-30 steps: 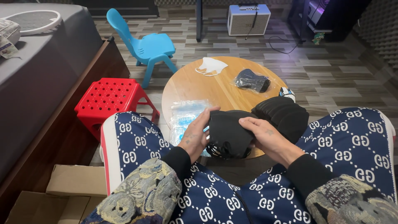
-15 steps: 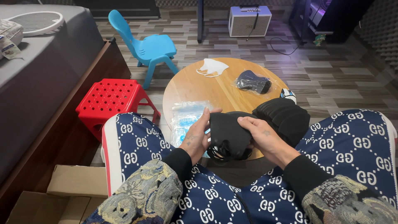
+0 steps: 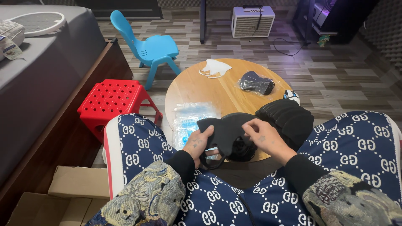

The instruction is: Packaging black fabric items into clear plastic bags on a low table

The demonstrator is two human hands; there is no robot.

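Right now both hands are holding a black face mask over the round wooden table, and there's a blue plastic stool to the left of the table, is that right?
Not quite: the plastic stool left of the round wooden table is red, as the head view shows. The blue item is a small chair farther back. The rest holds: the left hand and right hand both hold the black face mask.

Black face mask between hands

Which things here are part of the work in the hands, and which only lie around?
In use: black mask, held by left hand and right hand; mask stack; plastic bags.

Lying about: white mask, bagged mask, red stool, blue chair, boxes.
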